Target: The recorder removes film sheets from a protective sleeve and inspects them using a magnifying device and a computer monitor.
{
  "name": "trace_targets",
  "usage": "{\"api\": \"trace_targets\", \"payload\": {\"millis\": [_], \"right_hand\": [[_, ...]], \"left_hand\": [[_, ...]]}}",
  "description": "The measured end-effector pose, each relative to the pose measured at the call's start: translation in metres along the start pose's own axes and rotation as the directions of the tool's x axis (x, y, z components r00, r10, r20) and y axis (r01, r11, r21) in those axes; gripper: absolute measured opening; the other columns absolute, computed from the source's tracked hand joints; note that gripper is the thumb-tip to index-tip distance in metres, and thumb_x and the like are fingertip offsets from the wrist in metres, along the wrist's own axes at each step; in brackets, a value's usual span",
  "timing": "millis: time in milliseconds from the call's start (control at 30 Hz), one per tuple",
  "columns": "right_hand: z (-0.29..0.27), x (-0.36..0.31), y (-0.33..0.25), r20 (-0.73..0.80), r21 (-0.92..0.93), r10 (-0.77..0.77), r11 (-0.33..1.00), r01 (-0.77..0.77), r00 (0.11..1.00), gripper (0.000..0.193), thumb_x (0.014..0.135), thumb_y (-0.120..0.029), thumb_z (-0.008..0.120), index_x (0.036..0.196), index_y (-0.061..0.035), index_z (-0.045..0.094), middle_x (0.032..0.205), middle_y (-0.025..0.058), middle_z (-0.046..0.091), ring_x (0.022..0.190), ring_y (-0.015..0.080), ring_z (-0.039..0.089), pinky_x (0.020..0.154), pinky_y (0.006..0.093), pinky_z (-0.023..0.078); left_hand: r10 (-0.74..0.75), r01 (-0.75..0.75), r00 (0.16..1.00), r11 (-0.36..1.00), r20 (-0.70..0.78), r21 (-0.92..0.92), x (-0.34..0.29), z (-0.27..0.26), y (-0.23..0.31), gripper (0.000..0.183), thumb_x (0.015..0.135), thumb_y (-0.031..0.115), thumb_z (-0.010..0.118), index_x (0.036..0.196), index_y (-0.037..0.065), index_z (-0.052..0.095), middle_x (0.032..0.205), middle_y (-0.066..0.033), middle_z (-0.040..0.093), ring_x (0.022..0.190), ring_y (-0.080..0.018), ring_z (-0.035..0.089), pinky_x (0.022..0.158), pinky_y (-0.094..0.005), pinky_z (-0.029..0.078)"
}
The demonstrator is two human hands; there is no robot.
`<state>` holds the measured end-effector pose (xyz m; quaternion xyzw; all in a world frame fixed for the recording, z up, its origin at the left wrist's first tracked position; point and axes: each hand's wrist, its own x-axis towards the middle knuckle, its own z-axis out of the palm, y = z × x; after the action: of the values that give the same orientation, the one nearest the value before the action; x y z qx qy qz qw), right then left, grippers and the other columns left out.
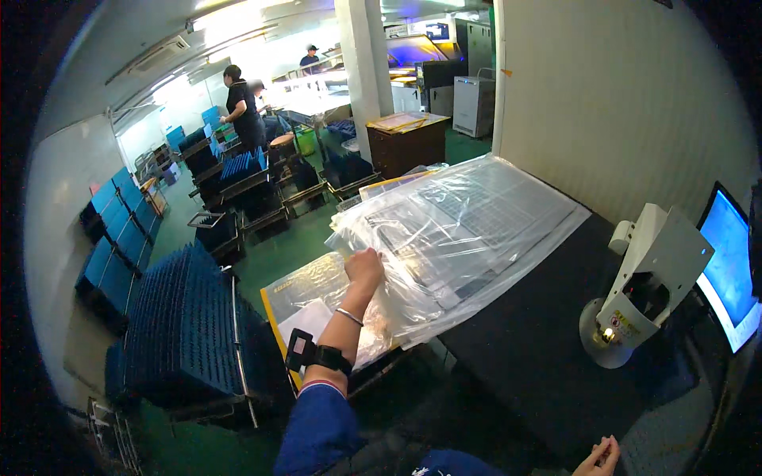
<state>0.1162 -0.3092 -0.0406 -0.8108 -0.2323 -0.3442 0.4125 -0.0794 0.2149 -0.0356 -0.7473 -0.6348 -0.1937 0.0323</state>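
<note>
My left hand [364, 270] is closed on the near left edge of a clear plastic sheet [444, 305], which is wrinkled and shiny. Under the plastic lies a stack of large transparent films [508, 198] with faint grid-like printing. To the left of that hand, beneath its wrist, a yellow-edged panel [298, 285] carries more clear plastic and a white paper [308, 324]. My right hand [601, 456] hangs low at the right, away from the sheet. Its fingers are curled together, with nothing visible in them.
On the dark table [532, 317] stands a white device with a round base [607, 341], beside a lit monitor [730, 262]. Blue racks of upright panels [186, 325] fill the left. A wooden cabinet [406, 147] is beyond the table. A person [242, 107] stands farther back.
</note>
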Motion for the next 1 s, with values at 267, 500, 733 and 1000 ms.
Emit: {"api": "trace_targets", "payload": {"millis": [267, 500, 733, 1000], "right_hand": [[-0.008, -0.007, 0.0, 0.017, -0.014, 0.002, 1.0, -0.002, 1.0, 0.014, 0.083, -0.009, 0.06, 0.085, 0.0044, 0.063, 0.074, 0.0125, 0.065, 0.06, 0.0164, 0.063, 0.053, 0.0242, 0.052], [0.012, -0.026, 0.068, 0.087, -0.088, 0.11, 0.991, -0.102, 0.99, 0.017, 0.086, -0.004, 0.052, 0.1, 0.0042, 0.058, 0.089, 0.0138, 0.063, 0.077, 0.0173, 0.062, 0.063, 0.0263, 0.053], [0.018, -0.008, 0.033, 0.128, 0.004, 0.244, 0.969, -0.247, 0.961, 0.013, 0.082, -0.004, 0.056, 0.093, 0.0016, 0.06, 0.083, 0.013, 0.064, 0.067, 0.0179, 0.062, 0.06, 0.0274, 0.049], [0.009, -0.015, 0.037, 0.098, -0.075, 0.268, 0.962, -0.261, 0.958, 0.014, 0.081, -0.004, 0.057, 0.093, 0.0008, 0.061, 0.081, 0.0104, 0.064, 0.064, 0.016, 0.061, 0.056, 0.0259, 0.046]], "left_hand": [[-0.009, -0.036, 0.993, 0.929, -0.118, -0.368, 0.028, -0.019, -0.01, 0.039, 0.088, 0.035, 0.047, 0.075, 0.001, 0.062, 0.074, -0.0161, 0.064, 0.071, -0.0299, 0.063, 0.061, -0.0394, 0.049], [0.273, -0.115, 0.958, 0.094, -0.085, -0.989, 0.057, -0.01, 0.012, 0.032, 0.089, 0.03, 0.047, 0.082, 0.0, 0.057, 0.086, -0.0105, 0.059, 0.081, -0.015, 0.056, 0.072, -0.0316, 0.046], [0.53, -0.464, 0.837, 0.554, -0.136, -0.692, 0.071, 0.02, 0.008, 0.049, 0.086, 0.029, 0.05, 0.125, 0.001, 0.04, 0.115, -0.0231, 0.051, 0.114, -0.0336, 0.044, 0.097, -0.0413, 0.032], [0.546, -0.322, 0.827, 0.658, 0.137, -0.68, 0.039, 0.048, 0.082, 0.073, 0.078, 0.046, 0.052, 0.134, 0.006, 0.028, 0.13, -0.0231, 0.037, 0.123, -0.0414, 0.03, 0.102, -0.047, 0.022]]}}
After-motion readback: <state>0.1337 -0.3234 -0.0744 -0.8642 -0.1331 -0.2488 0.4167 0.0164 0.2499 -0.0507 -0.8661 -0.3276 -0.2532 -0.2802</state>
